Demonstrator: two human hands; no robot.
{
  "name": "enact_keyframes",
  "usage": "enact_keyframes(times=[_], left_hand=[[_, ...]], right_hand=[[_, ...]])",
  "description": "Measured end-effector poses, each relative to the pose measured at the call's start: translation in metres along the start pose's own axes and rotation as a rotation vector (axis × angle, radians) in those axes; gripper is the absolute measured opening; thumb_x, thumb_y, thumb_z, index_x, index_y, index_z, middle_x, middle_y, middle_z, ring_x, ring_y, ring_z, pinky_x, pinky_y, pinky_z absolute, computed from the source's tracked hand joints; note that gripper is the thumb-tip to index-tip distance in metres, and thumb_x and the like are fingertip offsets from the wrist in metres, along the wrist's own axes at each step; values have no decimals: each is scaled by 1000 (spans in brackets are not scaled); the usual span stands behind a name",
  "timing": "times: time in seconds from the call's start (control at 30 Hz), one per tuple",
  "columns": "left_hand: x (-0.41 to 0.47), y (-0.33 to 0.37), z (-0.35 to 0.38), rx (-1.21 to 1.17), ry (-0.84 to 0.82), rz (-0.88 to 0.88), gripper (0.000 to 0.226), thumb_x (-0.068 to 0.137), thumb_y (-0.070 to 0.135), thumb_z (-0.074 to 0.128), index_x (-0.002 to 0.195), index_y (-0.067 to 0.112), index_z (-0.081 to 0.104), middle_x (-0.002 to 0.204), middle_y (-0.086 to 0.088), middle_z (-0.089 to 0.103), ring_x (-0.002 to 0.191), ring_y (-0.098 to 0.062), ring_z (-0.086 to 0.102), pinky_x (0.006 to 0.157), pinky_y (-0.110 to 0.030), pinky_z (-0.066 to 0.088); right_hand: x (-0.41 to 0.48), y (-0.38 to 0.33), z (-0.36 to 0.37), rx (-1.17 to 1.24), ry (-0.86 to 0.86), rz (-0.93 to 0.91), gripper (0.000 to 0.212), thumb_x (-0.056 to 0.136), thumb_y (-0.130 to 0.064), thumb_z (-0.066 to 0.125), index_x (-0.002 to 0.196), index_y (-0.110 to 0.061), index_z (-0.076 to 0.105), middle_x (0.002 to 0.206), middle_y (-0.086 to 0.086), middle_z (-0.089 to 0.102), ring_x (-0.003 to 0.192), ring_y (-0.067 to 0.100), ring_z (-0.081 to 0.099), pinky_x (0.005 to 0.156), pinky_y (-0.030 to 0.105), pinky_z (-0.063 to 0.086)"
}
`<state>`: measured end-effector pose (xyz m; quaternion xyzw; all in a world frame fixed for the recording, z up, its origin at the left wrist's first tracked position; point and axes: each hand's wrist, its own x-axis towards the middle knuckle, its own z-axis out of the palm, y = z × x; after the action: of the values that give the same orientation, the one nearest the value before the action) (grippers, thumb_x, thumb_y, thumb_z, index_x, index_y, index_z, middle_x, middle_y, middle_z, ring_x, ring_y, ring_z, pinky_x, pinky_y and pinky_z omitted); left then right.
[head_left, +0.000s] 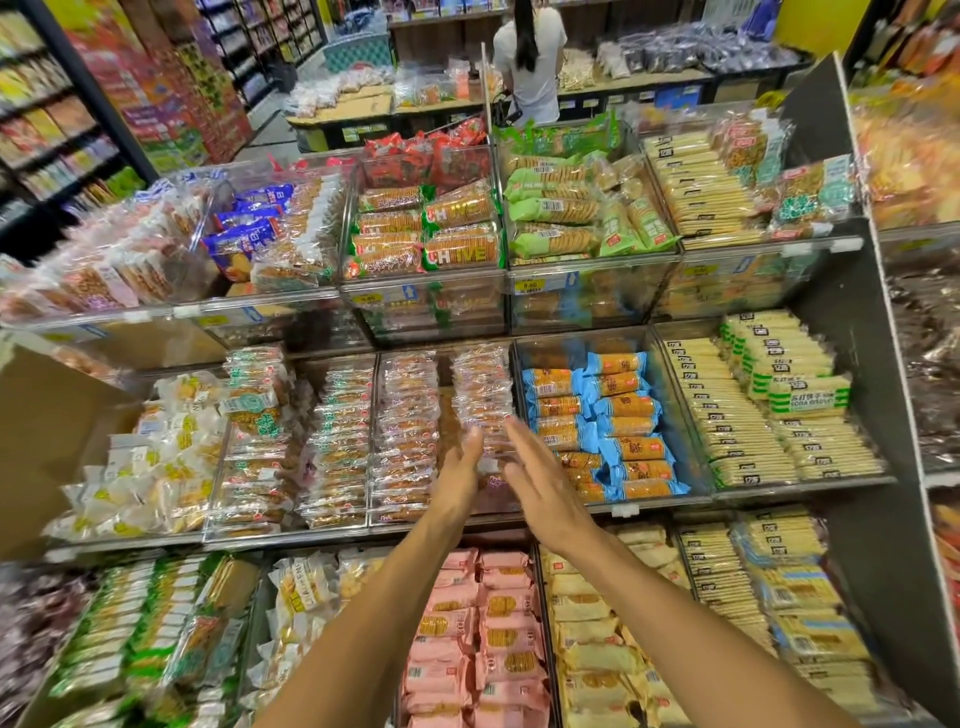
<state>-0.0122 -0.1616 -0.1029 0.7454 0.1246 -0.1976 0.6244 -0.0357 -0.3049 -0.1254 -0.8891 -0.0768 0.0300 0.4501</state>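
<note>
Both your hands reach forward to the middle tier of the shop shelf. Your left hand (460, 470) and your right hand (540, 483) are open: fingers straight and together, palms turned toward each other w/ a narrow gap between them. They grip nothing. The fingertips are at the near end of a row of small clear-plastic biscuit packets with pink-red print (480, 395). I cannot tell if the fingertips really touch the wrappers, because the picture is a bit blurred there.

About the packets: each one is flat & rectangular. The wrapper is transparent and shiny, and golden-brown biscuits show through it. The packets stand on edge, packed close one behind the other, in 2 rows side by side. The row at your hands is the right one. Both rows sit inside a clear acrylic bin (415, 521) on the middle tier, approx. in the centre of the display.

Just right of this bin, behind a transparent wall, lie blue-wrapped round cracker packets (613, 431). On the left side are similar clear packets w/ orange-red print (337, 441). On the tier under your forearms are pink-wrapped packets (483, 623). On the tier above are green-and-white packets marked "CHIVE" (462, 228). Far at the back, a person in a white top (530, 62) stands at another display.
</note>
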Motion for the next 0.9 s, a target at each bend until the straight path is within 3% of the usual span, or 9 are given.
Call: enact_keyframes(times=[0.07,0.13,0.23,0.33,0.43,0.5,0.67,0.8,0.9], left_hand=[[0,-3,0,-46,52,4,98,93,81,46,161,13,30,155,-4,46,144,-30,46,119,-50,38],[-4,-2,0,-92,51,-19,100,90,83,51,161,14,31,152,-1,48,142,-26,46,120,-48,37],[0,2,-3,-300,36,-27,78,100,76,31,161,27,32,145,0,50,141,-26,44,118,-46,33],[4,8,5,-245,88,-10,94,90,88,36,163,29,30,147,-3,60,147,-41,41,122,-65,26],[7,-1,13,-44,261,-3,80,101,62,52,159,10,37,151,-9,55,142,-34,47,116,-48,37],[11,-9,12,8,245,-37,78,102,54,56,156,-1,38,157,-17,47,140,-35,49,109,-43,40],[19,-15,3,-3,158,-10,78,101,46,63,159,0,35,158,-14,46,140,-29,50,115,-42,44],[4,-32,7,124,163,188,57,106,34,59,157,12,44,129,17,66,107,3,67,93,-18,55],[5,-37,5,213,144,244,68,105,42,57,163,17,32,133,9,65,117,-6,65,98,-24,55]], right_hand=[[-1,-4,-1,316,176,217,54,113,-49,27,165,-33,23,171,-13,21,157,8,18,123,31,18],[4,-3,0,441,234,363,58,111,-54,22,164,-32,25,170,-11,25,157,13,21,119,27,17],[14,0,6,286,155,469,77,102,-71,16,167,-30,15,173,-6,19,160,22,17,126,43,15],[24,-3,13,163,92,528,81,104,-71,22,168,-24,8,175,3,11,160,29,15,127,52,17],[32,-10,18,138,62,571,81,105,-69,24,168,-22,5,175,5,11,159,30,18,125,53,21],[35,-10,21,176,66,574,81,104,-69,25,168,-23,3,175,5,10,159,30,19,125,53,22],[33,-5,22,188,96,550,76,107,-64,27,168,-26,3,174,4,15,157,30,25,122,51,27],[21,1,20,123,82,409,73,109,-56,32,167,-27,0,172,6,22,149,30,41,109,41,41],[20,7,20,28,63,339,76,108,-57,34,167,-22,0,172,8,23,149,30,42,111,40,42]])
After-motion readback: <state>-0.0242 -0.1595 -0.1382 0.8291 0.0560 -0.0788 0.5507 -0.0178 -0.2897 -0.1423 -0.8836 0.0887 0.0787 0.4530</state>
